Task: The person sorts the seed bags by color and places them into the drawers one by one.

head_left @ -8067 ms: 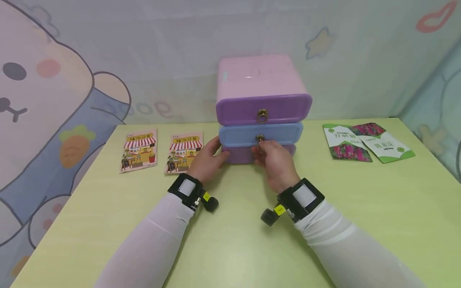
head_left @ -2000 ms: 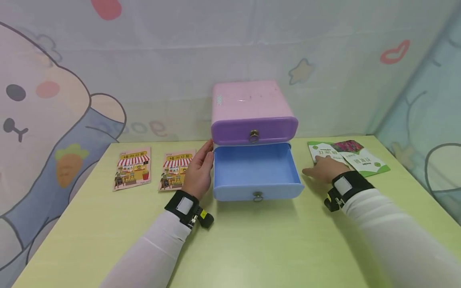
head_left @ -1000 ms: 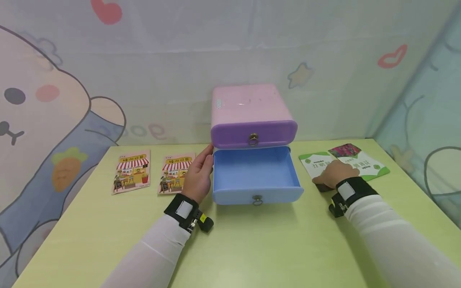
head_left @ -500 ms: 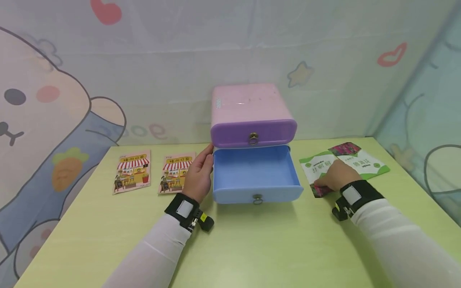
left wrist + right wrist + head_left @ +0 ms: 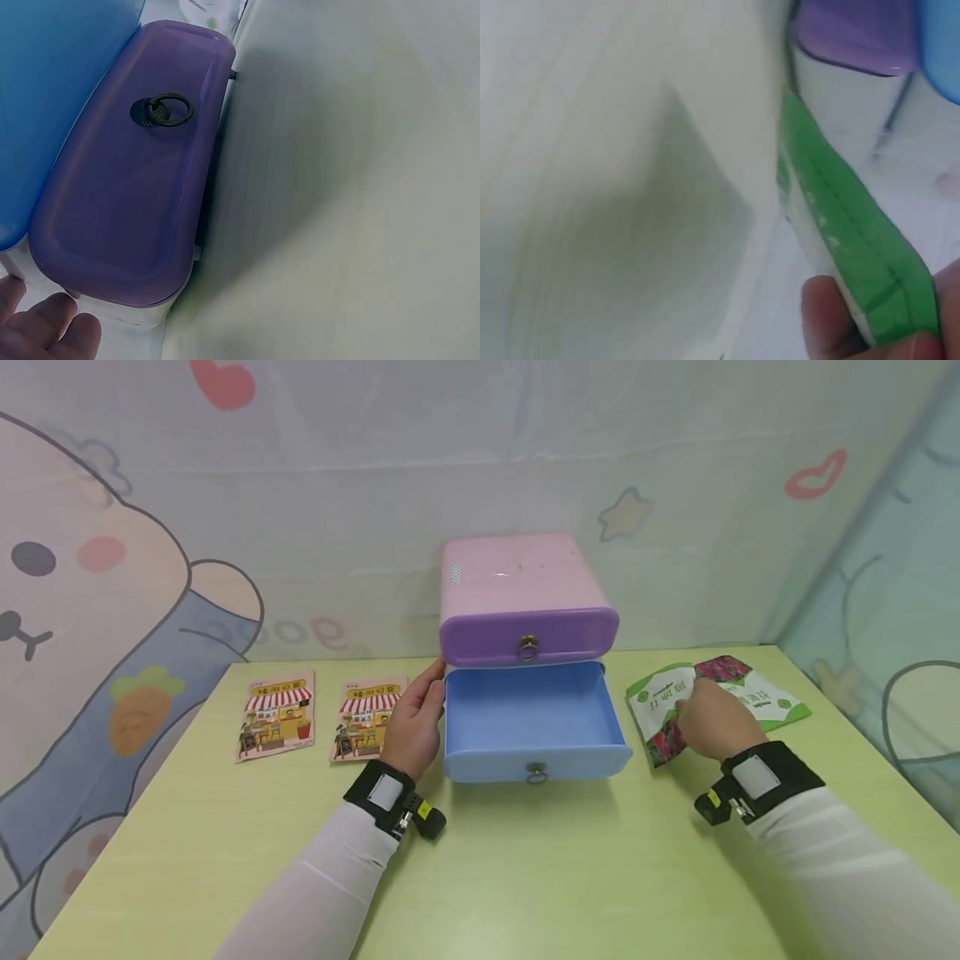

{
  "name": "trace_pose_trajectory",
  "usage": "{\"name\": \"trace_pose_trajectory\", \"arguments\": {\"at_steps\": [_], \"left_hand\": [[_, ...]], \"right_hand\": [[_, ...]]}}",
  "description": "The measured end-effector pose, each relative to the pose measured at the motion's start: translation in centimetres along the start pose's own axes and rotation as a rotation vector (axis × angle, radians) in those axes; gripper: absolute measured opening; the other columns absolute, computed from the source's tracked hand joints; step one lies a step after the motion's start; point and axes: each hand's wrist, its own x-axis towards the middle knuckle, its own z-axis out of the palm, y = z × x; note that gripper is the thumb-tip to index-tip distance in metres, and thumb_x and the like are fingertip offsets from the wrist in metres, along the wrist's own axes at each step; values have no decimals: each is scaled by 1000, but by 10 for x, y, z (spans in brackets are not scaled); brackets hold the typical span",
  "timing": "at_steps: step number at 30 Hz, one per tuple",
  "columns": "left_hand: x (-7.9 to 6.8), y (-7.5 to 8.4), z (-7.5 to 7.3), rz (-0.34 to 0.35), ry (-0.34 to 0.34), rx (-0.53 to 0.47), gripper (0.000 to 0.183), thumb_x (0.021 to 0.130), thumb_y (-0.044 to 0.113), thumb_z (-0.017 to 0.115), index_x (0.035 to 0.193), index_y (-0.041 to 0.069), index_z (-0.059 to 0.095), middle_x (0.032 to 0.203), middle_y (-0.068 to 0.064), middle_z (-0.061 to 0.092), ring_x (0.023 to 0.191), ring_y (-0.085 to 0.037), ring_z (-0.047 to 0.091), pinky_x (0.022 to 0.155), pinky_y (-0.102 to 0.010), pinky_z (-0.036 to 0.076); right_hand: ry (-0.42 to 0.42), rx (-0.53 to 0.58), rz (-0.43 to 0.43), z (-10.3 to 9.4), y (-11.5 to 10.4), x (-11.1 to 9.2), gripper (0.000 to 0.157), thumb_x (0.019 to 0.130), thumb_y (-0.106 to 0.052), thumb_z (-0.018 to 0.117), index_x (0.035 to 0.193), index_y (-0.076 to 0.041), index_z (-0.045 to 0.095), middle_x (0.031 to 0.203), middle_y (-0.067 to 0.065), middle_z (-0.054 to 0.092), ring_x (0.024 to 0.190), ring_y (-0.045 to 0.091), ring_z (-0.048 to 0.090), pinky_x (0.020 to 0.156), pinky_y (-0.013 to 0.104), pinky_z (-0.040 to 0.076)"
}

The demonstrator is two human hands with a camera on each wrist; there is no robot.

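Note:
A small drawer cabinet [image 5: 521,568], pink on top with a purple top drawer, stands at the table's back. Its blue middle drawer [image 5: 495,767] is pulled out, with nothing inside. In the left wrist view the purple bottom drawer [image 5: 127,180] is closed. My left hand [image 5: 412,731] rests against the cabinet's left side, fingertips touching it. To the right, my right hand [image 5: 716,722] pinches a green and white seed packet [image 5: 660,702] with a flower picture. In the right wrist view this packet [image 5: 855,225] is tilted up edge-on between thumb and fingers.
Another seed packet [image 5: 780,706] lies beneath and right of my right hand. Two pink packets with a shop picture, the outer packet [image 5: 277,717] and the inner packet [image 5: 367,718], lie left of the cabinet. A printed cloth [image 5: 360,510] hangs behind the table [image 5: 525,877].
Since the oldest frame, the blue drawer has come out and my right hand has left its ring for the packets. Lately the right hand has gripped one packet and begun lifting it. The left hand stays.

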Motion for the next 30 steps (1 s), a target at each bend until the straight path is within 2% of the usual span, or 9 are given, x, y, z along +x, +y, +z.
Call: {"name": "trace_pose_trajectory", "arguments": {"at_steps": [2,5,9,11,13,15,18,22,30], "left_hand": [[0,0,0,2,2,0,45,115,30,43,159,22,48,166,4,45,153,-21,43,123,-45,44],[1,-1,0,10,1,-2,45,115,29,43,159,21,48,166,4,45,154,-21,43,123,-45,44],[1,-1,-1,4,-1,-3,45,115,30,43,159,23,48,166,6,45,154,-19,43,124,-42,44],[1,-1,0,10,-3,-9,45,115,29,43,160,22,47,166,5,44,154,-20,42,124,-43,43],[1,0,0,9,-2,-13,45,115,29,43,160,22,47,166,5,45,154,-20,43,124,-43,43],[1,0,0,5,-4,-13,45,115,29,43,160,22,47,167,5,44,154,-20,42,124,-44,44],[1,0,0,0,-4,-10,45,115,29,42,160,22,47,167,5,44,154,-20,42,123,-44,44],[1,-1,0,-1,-4,-13,45,115,29,42,160,22,47,167,5,44,154,-21,43,123,-44,45],[1,-1,0,6,-4,-26,45,115,28,43,160,20,47,167,3,44,153,-22,44,122,-44,45]], "right_hand": [[19,19,16,-4,-1,-2,62,111,-16,35,149,31,19,148,53,35,132,65,46,108,72,45],[43,84,41,-10,-4,-5,64,113,-20,31,154,26,15,153,50,29,139,66,36,115,75,36],[94,151,48,-18,-10,-14,65,113,-25,31,158,20,15,155,47,32,140,63,39,113,75,38],[129,166,44,-20,-14,-19,64,113,-27,31,158,18,22,151,44,41,131,58,50,103,70,48],[161,188,43,-23,-18,-24,63,113,-29,31,156,17,29,140,40,53,106,49,61,81,59,56],[178,230,43,-26,-22,-29,63,113,-32,30,155,15,33,127,34,61,79,35,60,60,45,52],[184,321,46,-33,-25,-36,62,113,-33,30,156,11,35,95,17,67,55,18,47,44,32,41],[179,415,36,-44,-29,-44,63,113,-34,31,159,8,33,74,-6,62,50,11,42,42,28,40],[122,613,9,-54,-39,-56,65,114,-34,33,160,12,28,75,-22,66,52,6,41,44,25,36]]}}
